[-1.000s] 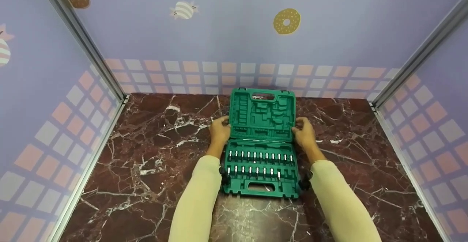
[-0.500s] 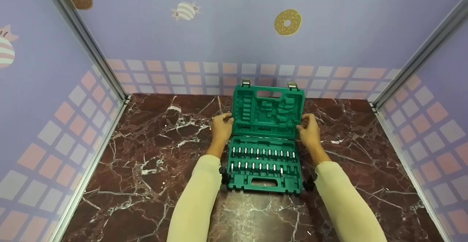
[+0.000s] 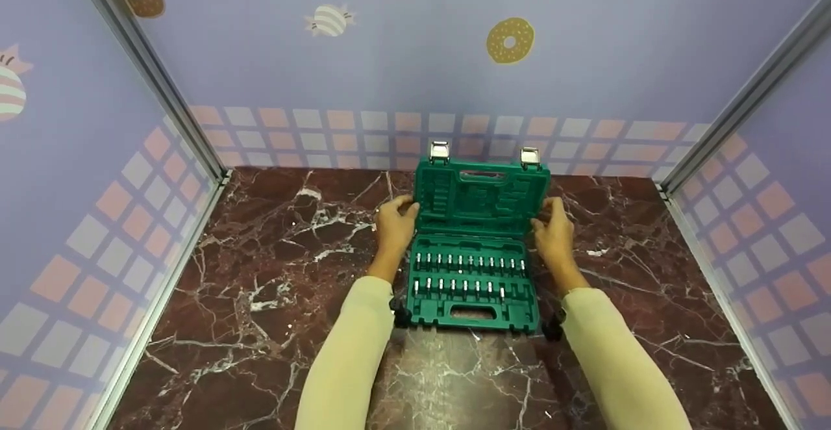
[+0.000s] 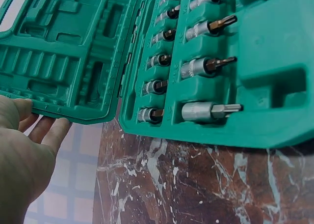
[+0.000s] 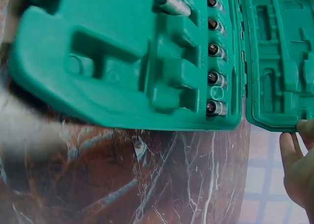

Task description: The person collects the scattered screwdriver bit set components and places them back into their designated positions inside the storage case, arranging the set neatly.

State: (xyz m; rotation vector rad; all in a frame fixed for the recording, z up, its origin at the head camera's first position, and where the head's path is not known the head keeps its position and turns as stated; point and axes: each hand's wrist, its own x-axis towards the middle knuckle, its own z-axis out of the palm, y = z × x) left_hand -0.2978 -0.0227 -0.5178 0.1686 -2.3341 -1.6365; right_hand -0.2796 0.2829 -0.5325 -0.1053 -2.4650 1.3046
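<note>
An open green socket bit case (image 3: 428,311) sits on the marbled surface between my hands. Two rows of silver bit sockets (image 3: 465,285) fill its base, with several vacant slots at the front right. Its lid (image 3: 480,199) tilts up at the back, moulded with shaped hollows and topped by two metal latches (image 3: 439,151). My left hand (image 3: 395,230) pinches the lid's left edge, thumb on the inner side; the left wrist view shows its fingers (image 4: 56,133) behind the rim. Opposite, my right hand (image 3: 554,234) grips the lid's right edge, thumb (image 5: 306,131) at the rim.
A lilac back wall (image 3: 415,79) with printed sweets and a checked band rises close behind the lid. Side panels with metal corner posts (image 3: 162,86) stand left and right. Dark red marbled surface (image 3: 272,352) spreads around the case.
The lid has tipped up to a steeper angle, and its latches now show above the top edge. The case has shifted slightly away and to the right, both hands moving with it.
</note>
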